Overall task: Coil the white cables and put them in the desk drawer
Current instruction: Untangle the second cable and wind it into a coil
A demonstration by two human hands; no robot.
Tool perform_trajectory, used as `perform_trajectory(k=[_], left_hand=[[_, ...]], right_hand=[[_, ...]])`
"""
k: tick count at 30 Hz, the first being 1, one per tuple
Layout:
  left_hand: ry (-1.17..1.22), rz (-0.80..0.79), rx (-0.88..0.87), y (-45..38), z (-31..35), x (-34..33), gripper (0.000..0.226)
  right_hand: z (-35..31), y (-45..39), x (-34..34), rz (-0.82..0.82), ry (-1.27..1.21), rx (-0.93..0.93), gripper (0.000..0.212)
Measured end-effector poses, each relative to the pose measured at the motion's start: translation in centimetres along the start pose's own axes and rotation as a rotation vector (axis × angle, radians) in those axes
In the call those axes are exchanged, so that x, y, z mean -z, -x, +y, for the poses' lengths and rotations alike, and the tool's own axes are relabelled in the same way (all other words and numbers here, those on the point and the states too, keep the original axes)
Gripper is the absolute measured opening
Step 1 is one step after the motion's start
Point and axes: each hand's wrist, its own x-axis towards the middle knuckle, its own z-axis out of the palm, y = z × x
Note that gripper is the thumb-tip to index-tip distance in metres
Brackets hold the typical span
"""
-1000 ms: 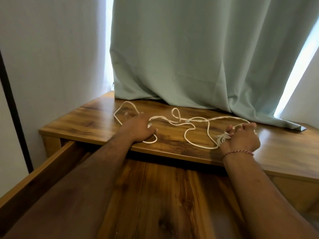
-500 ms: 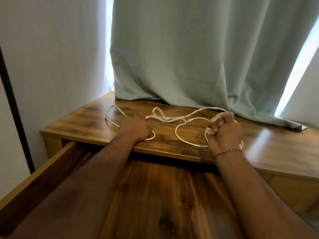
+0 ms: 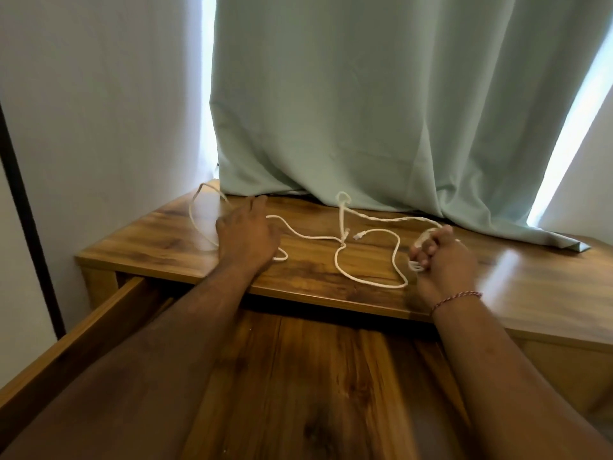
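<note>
A white cable (image 3: 368,277) lies in loose, tangled loops across the wooden desk top (image 3: 159,240). A plug end (image 3: 357,235) shows near the middle of the tangle. My right hand (image 3: 441,260) is closed around a small bundle of coiled cable at the right. My left hand (image 3: 247,235) lies flat on the cable at the left, fingers spread and pressing it onto the desk. One loop (image 3: 195,210) curves past the left hand toward the wall. The open desk drawer (image 3: 298,376) lies below both forearms, its wooden bottom bare.
A pale green curtain (image 3: 365,111) hangs behind the desk and drapes onto its back edge, touching the far cable loop. A white wall (image 3: 99,111) stands at the left. The drawer's left side wall (image 3: 76,336) runs toward me.
My right hand has moved right and back with its coil, pulling the cable out into wider loops. My left hand has slid farther from me and flattened on the cable.
</note>
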Motion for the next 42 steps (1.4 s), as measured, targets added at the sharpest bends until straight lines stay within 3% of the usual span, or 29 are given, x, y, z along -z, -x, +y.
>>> perform_trajectory(k=[3, 8, 13, 18, 22, 24, 26, 29, 32, 34, 38, 40, 42], left_hand=[[-0.049, 0.112, -0.232, 0.9, 0.7, 0.9, 0.052], [0.083, 0.152, -0.341, 1.6, 2.7, 2.1, 0.05], [0.254, -0.241, -0.071, 0.4, 2.2, 4.1, 0.034], [0.113, -0.39, -0.03, -0.3, 1.2, 7.2, 0.02], [-0.215, -0.807, -0.109, 0.1, 1.6, 8.8, 0.068], [-0.313, -0.924, -0.131, -0.1, 1.7, 8.8, 0.071], [-0.413, -0.897, -0.208, -0.6, 1.9, 7.8, 0.057], [-0.488, -0.778, -0.478, -1.7, 2.9, 5.2, 0.032], [-0.48, -0.612, -0.722, -4.4, 3.4, 3.7, 0.035], [-0.504, -0.555, -0.693, -6.4, 3.6, 2.5, 0.042], [-0.557, -0.828, -0.434, -7.2, 6.0, 1.5, 0.071], [-0.509, -0.757, -0.379, -6.1, 7.0, 1.6, 0.08], [-0.499, -0.536, -0.443, -5.0, 7.5, 2.3, 0.07]], right_hand=[[0.9, 2.2, -2.3, -0.146, 0.143, 0.067, 0.033], [1.3, 4.5, -4.1, -0.205, 0.179, 0.154, 0.035], [1.8, 4.7, -4.0, -0.199, 0.239, 0.187, 0.031], [2.8, 3.9, -3.1, -0.259, 0.445, 0.194, 0.025], [4.2, 3.2, -2.4, -0.327, 0.609, 0.153, 0.026], [4.8, 2.9, -2.2, -0.332, 0.709, 0.156, 0.035], [5.1, 2.7, -2.2, -0.354, 0.75, 0.172, 0.038], [5.4, 3.0, -2.1, -0.369, 0.84, 0.246, 0.04], [5.5, 3.6, -2.0, -0.334, 0.924, 0.338, 0.046], [5.7, 3.8, -2.0, -0.327, 0.924, 0.371, 0.045], [5.7, 3.9, -2.2, -0.359, 0.959, 0.379, 0.038], [5.5, 4.1, -2.3, -0.375, 0.976, 0.392, 0.038], [5.3, 4.6, -2.4, -0.38, 1.002, 0.408, 0.038]])
